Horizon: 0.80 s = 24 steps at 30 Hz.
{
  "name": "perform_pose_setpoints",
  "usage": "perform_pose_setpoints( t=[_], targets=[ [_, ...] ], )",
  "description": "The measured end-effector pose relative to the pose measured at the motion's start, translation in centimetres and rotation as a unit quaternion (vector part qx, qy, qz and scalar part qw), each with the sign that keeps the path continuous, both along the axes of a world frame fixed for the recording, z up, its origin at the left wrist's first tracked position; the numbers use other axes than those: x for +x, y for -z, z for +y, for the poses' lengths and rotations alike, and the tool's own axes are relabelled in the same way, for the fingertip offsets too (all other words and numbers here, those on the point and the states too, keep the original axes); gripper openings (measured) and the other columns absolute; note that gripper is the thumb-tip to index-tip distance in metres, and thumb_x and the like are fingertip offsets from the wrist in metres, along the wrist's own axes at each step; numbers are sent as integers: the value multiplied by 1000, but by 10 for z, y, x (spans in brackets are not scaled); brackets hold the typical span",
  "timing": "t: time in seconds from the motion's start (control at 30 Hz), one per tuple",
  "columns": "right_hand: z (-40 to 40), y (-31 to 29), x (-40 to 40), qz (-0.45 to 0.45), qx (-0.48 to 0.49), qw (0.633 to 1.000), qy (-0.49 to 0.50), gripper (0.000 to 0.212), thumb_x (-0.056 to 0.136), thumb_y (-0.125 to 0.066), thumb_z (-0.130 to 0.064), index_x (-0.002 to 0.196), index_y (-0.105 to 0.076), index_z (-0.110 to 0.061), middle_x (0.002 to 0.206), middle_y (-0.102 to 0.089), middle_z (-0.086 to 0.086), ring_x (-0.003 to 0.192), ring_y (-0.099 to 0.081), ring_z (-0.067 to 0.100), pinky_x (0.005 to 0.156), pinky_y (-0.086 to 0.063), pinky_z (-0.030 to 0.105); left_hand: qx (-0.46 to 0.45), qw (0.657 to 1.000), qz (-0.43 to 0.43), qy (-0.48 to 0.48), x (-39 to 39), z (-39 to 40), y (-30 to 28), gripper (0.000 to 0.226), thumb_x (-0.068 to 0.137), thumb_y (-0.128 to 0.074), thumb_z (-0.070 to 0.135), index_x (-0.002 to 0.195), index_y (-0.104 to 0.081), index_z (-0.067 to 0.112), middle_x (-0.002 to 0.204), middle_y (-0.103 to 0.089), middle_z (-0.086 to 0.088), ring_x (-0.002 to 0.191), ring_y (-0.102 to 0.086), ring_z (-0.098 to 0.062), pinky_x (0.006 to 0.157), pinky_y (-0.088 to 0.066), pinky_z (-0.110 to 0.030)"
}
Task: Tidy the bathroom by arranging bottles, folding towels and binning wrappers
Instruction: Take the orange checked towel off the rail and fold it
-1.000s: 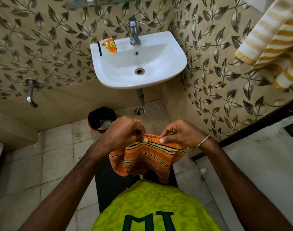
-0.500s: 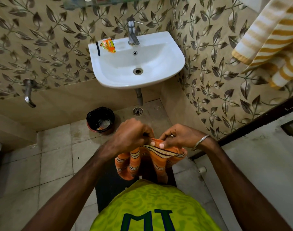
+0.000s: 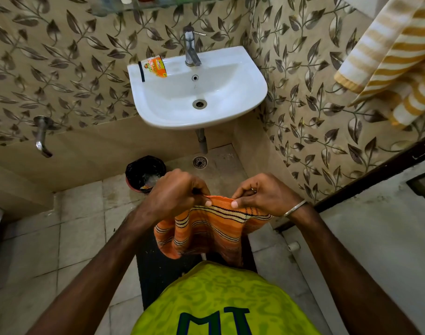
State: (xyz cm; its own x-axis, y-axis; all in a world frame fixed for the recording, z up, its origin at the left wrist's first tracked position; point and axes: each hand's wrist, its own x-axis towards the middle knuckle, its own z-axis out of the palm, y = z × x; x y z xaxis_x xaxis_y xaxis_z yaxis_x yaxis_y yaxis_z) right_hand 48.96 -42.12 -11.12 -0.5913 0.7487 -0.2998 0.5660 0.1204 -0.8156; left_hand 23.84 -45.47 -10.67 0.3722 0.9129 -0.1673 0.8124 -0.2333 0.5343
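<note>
An orange striped towel [image 3: 206, 233] hangs in front of my chest, held by its top edge. My left hand [image 3: 175, 194] grips the left end of that edge and my right hand [image 3: 264, 197] pinches the right end. The towel's lower part droops in folds over a dark floor mat [image 3: 155, 269]. An orange wrapper [image 3: 157, 66] lies on the back left rim of the white sink [image 3: 250, 93]. A black bin [image 3: 140, 170] with litter in it stands on the floor under the sink, just beyond my left hand. A yellow-and-white striped towel [image 3: 395, 54] hangs at the upper right.
A tap [image 3: 190, 48] stands at the back of the sink, and a black comb [image 3: 141, 71] lies on its left rim. A wall spout [image 3: 42, 136] juts out at the left. A glass shelf [image 3: 124, 6] with bottles runs along the top. A floor drain [image 3: 200, 161] sits below the sink.
My hands came close together, bunching the orange towel's top edge, then drew apart again so the edge is spread between them.
</note>
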Motion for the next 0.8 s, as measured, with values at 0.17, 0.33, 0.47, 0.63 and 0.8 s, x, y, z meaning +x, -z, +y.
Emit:
perform_pose_setpoints(
  t=[0.17, 0.33, 0.47, 0.63, 0.8],
  targets=[
    [-2, -3, -10, 22, 0, 1000, 5, 9, 79, -84, -22, 87, -80, -19, 81, -76, -9, 74, -70, -3, 61, -48, 8, -6, 999, 31, 42, 14, -7, 8, 79, 72, -76, 59, 143, -48, 37, 139, -61, 11, 117, -62, -9, 94, -54, -39],
    [0, 0, -11, 24, -25, 999, -6, 9, 82, -82, -27, 90, -81, -22, 85, -77, -8, 77, -71, 2, 63, -51, 13, 49, 997, -37, 40, 21, -10, 9, 28, 86, -71, 42, 111, -72, 29, 92, -75, 11, 80, -68, -1, 68, -59, -33],
    [5, 5, -1, -11, -113, 992, -52, 18, 86, -78, -25, 102, -78, -16, 96, -78, -1, 84, -74, 10, 71, -58, 23, 61, 997, -31, 41, 15, -8, 9, 13, 87, -73, 33, 100, -75, 28, 90, -76, 12, 80, -69, 2, 70, -60, -30],
    [10, 11, 11, -23, -153, 987, -50, 28, 83, -80, -18, 108, -74, -8, 100, -79, 5, 92, -76, 19, 80, -62, 35, 62, 996, -53, 35, 2, -7, 7, 12, 88, -73, 29, 99, -76, 27, 92, -77, 11, 80, -70, 1, 69, -60, -29],
    [8, 7, 8, -10, -95, 995, 7, 20, 80, -82, -17, 97, -74, -10, 89, -79, 4, 82, -76, 16, 65, -56, 24, 65, 996, -55, 23, -4, -6, 6, 12, 86, -75, 29, 98, -77, 27, 89, -75, 14, 66, -55, 18, 65, -53, -15]
  ],
)
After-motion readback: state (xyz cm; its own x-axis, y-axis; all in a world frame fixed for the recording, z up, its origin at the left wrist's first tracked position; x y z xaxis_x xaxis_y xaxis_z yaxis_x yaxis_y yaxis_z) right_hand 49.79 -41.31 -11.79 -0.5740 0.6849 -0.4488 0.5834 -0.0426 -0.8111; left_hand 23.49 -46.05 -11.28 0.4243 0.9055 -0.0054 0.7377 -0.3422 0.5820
